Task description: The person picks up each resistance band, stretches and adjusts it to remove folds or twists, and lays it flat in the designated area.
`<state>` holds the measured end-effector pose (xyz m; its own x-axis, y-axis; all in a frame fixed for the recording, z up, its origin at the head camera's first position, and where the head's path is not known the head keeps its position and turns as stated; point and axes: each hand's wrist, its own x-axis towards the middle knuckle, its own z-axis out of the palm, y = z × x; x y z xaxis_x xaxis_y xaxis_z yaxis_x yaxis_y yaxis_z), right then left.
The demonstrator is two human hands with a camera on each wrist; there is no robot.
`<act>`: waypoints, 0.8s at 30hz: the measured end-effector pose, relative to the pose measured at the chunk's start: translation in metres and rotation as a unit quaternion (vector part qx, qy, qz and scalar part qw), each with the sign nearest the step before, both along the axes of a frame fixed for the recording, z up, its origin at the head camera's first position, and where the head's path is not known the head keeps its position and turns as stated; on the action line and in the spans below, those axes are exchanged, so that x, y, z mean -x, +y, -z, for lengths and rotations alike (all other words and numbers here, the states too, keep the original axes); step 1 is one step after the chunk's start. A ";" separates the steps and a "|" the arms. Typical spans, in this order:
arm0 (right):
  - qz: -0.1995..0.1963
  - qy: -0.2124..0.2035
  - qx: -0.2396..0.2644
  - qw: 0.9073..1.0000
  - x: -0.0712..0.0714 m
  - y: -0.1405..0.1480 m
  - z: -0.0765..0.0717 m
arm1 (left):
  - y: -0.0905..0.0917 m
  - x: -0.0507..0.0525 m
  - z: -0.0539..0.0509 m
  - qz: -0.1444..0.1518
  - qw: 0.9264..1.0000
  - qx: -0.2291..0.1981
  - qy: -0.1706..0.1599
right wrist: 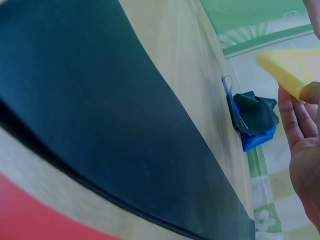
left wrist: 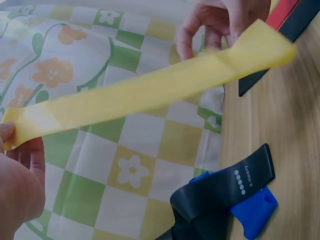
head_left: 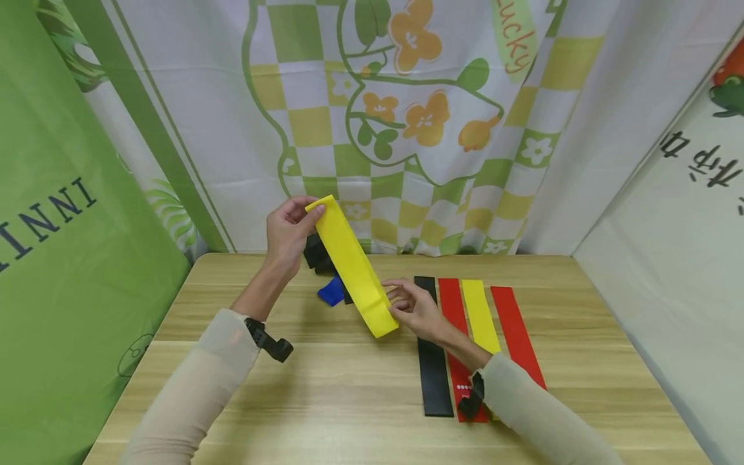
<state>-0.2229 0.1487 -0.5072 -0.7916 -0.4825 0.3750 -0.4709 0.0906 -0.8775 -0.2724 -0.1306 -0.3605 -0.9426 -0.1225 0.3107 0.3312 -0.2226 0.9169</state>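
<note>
The left hand (head_left: 286,237) pinches the upper, far-left end of a yellow band (head_left: 356,268), thumb on its face. The right hand (head_left: 420,313) pinches the edge near the band's other end between thumb and fingers. The band hangs tilted between them, raised above the tabletop (head_left: 349,407), its right end lower and nearer.

To the right, four flat strips lie side by side, running near to far: a black strip (head_left: 435,381), a red strip (head_left: 452,307), a yellow strip (head_left: 479,307) and, rightmost, another red strip (head_left: 516,329). The right forearm passes over some of them. Far left, beyond the raised band, a folded black band (left wrist: 225,192) marked "X-Heavy" lies over a blue item (left wrist: 257,212). A patterned curtain (head_left: 407,174) hangs behind.
</note>
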 end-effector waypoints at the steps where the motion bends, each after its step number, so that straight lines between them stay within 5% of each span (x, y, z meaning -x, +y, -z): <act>1: -0.005 -0.003 0.004 1.000 -0.001 0.000 0.001 | 0.000 0.001 0.001 -0.002 1.000 -0.001 0.000; 15: -0.093 -0.006 -0.017 0.996 -0.017 -0.002 -0.004 | -0.007 0.010 0.013 -0.017 0.999 0.043 -0.011; 24: -0.089 -0.043 -0.037 0.994 -0.030 0.001 -0.012 | -0.007 0.015 0.022 -0.027 0.997 0.067 -0.015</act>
<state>-0.1928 0.1502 -0.4957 -0.7188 -0.6416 0.2679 -0.4087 0.0781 -0.9093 -0.2871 -0.1381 -0.3825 -0.9446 -0.1329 0.3001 0.3120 -0.0795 0.9468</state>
